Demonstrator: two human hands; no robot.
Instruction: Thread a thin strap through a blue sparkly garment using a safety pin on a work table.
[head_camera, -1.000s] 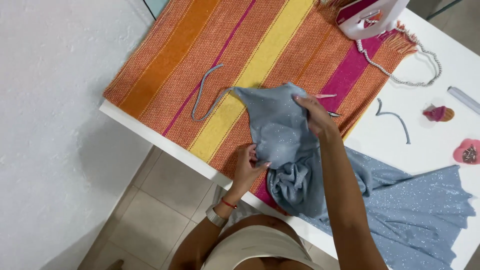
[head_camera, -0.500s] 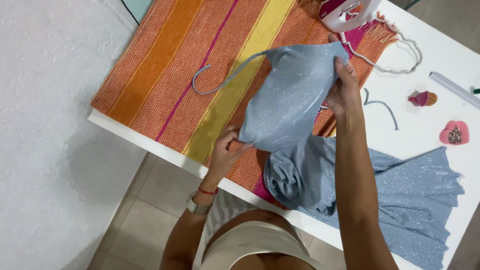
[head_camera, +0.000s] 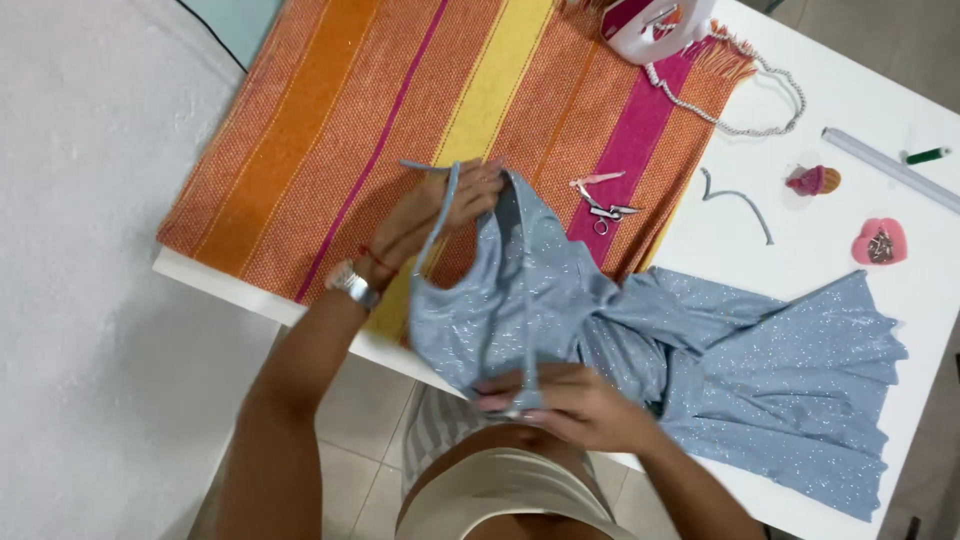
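Observation:
A light blue sparkly garment (head_camera: 700, 350) lies across the white table (head_camera: 880, 90) and over its near edge. My left hand (head_camera: 440, 215) pinches the top of the bodice and its thin strap (head_camera: 440, 210) over the striped cloth (head_camera: 420, 110). My right hand (head_camera: 570, 405) grips the other end of the strap and the lower edge of the bodice close to my body, so the strap runs taut between the two hands.
Small scissors (head_camera: 603, 208) lie on the striped cloth beside the garment. An iron (head_camera: 655, 22) with a braided cord (head_camera: 750, 110) stands at the far edge. A loose blue strap (head_camera: 735, 200), a cupcake-shaped pincushion (head_camera: 815, 180), a pink heart dish (head_camera: 880, 242) and a ruler (head_camera: 890, 170) lie at the right.
The hands swapped ends: my left hand went from the near edge up to the bodice top, my right hand came down toward my body. The bodice now lies turned and stretched.

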